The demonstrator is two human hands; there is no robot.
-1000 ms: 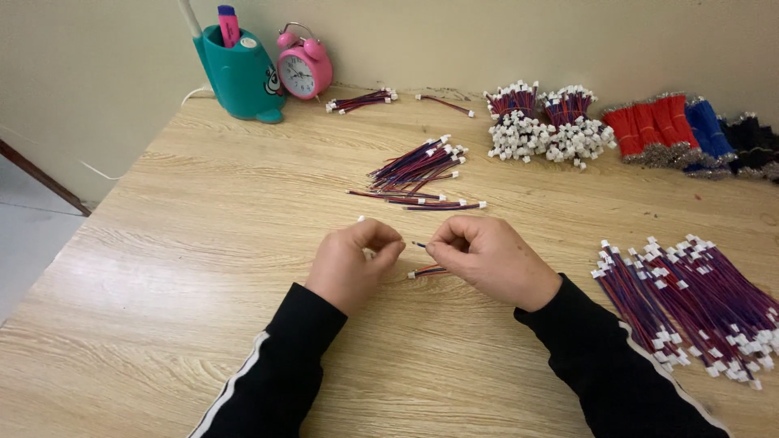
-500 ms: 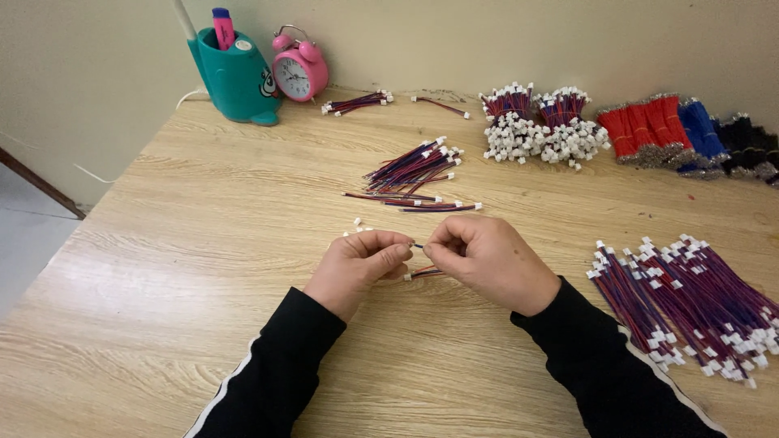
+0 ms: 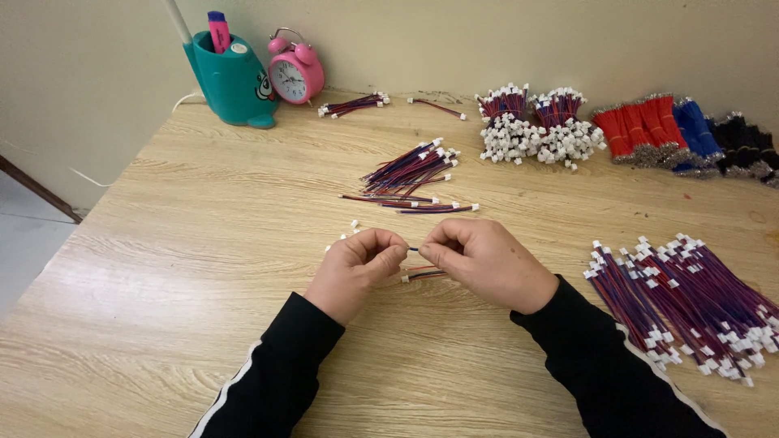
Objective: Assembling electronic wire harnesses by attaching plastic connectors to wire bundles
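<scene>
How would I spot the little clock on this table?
Look along the far edge of the wooden table, by the wall, toward the left corner. Beside the teal pen holder stands the alarm clock. It is the only pink, round thing there, with two bells on top and a white face.

Teal pen holder (image 3: 231, 81) with a pink marker (image 3: 218, 31) stands at the surface's (image 3: 178, 268) far left corner. Pink alarm clock (image 3: 297, 75) stands just beside it. Red wire bundles (image 3: 637, 130), blue bundles (image 3: 696, 134) and black bundles (image 3: 746, 146) lie along the wall.
</scene>
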